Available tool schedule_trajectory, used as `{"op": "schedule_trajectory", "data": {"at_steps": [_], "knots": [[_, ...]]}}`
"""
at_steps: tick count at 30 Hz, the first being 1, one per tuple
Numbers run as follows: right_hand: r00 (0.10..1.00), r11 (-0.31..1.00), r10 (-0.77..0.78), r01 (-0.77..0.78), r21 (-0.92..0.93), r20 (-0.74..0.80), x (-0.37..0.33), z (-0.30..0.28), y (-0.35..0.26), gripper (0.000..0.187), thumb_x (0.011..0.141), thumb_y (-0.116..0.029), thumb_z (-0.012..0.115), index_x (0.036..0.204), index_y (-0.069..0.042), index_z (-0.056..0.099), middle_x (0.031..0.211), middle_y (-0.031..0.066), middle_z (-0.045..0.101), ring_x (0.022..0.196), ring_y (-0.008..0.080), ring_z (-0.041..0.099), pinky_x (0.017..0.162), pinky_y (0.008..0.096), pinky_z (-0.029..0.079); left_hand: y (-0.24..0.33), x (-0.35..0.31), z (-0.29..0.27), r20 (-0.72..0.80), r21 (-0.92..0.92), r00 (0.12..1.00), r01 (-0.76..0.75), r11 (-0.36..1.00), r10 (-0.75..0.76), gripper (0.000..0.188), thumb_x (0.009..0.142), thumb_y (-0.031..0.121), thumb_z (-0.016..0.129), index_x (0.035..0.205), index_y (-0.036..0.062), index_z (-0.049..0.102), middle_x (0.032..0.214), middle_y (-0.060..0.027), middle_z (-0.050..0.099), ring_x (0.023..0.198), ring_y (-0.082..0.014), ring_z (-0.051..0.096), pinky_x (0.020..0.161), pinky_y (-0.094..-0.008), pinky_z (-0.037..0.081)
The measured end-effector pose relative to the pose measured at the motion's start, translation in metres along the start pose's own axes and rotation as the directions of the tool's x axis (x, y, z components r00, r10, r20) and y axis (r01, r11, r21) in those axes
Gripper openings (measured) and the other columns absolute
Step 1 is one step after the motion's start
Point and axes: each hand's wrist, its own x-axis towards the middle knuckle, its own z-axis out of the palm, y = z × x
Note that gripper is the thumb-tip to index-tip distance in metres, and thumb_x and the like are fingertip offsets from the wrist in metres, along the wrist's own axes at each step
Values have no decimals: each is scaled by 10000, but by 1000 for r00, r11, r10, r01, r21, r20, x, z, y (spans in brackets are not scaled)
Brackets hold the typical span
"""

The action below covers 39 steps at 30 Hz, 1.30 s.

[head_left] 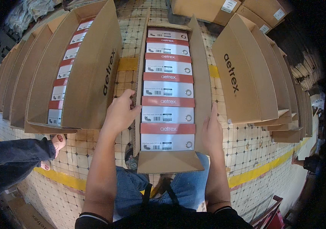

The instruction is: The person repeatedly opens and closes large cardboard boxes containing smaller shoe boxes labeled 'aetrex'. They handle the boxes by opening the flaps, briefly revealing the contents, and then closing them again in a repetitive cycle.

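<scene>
A long open brown carton [203, 76] stands in front of me with its flaps raised. Inside, a row of white and red shoeboxes [168, 113] fills it from end to end. The near end flap [170, 162] folds outward toward my legs. My left hand [121, 112] is at the carton's left side flap, its thumb over the edge and its fingers curled along the outer face. On the opposite side my right hand [211, 131] lies against the outside of the right flap, fingers stretched forward. Its thumb is hidden.
An open carton of shoeboxes [111, 72] stands to the left, with more cartons behind it. More open cartons [243, 72] line the right. Closed cartons [205, 9] sit at the far side. Another person's leg [18, 152] and pink shoe [59, 143] show at the left. Yellow tape [262, 170] crosses the tiled floor.
</scene>
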Motion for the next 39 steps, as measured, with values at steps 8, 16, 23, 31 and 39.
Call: {"op": "schedule_trajectory", "data": {"at_steps": [8, 16, 23, 31, 39], "knots": [[999, 997, -42, 41, -64, -26, -1, 4, 5, 576, 964, -139, 430, 1479, -4, 211, 821, 302, 647, 738, 468, 639, 675, 532, 486, 1, 3, -3, 7, -24, 1000, 17, 1000, -17, 515, 790, 234, 683, 1233, 7, 549, 925, -206, 675, 873, -326, 668, 780, -398, 506], [1000, 998, -12, 11, -60, -24, 1, 1, 1, 560, 972, -154, 427, 1472, 0, 227, 784, 298, 638, 720, 457, 640, 650, 526, 486, 1, 14, 4, -62, -48, 998, -5, 999, 2, 469, 785, 197, 662, 1195, -10, 566, 895, -200, 680, 807, -301, 666, 740, -380, 509], [994, 994, 100, -99, -36, 48, 0, -3, -8, 570, 973, -144, 421, 1499, -74, 213, 864, 315, 644, 815, 463, 651, 698, 490, 495, -6, 34, 17, -182, -184, 981, -106, 977, 72, 429, 810, 198, 651, 1179, -7, 573, 1020, -212, 684, 920, -335, 672, 833, -397, 509], [998, 998, 49, -50, -40, -26, 2, 3, -3, 560, 972, -180, 448, 1479, -41, 252, 812, 294, 648, 748, 455, 650, 659, 515, 497, -5, 55, 23, -282, -245, 955, -168, 955, 96, 409, 820, 162, 638, 1187, -7, 576, 1084, -197, 675, 946, -315, 670, 835, -390, 510], [994, 994, 105, -105, -24, 12, 6, 1, -5, 569, 964, -152, 444, 1482, -30, 242, 819, 282, 656, 729, 446, 657, 645, 512, 498, -10, 83, 30, -288, -448, 956, -190, 874, 61, 419, 798, 126, 631, 1195, -1, 580, 1075, -175, 684, 879, -258, 677, 788, -341, 513]]}}
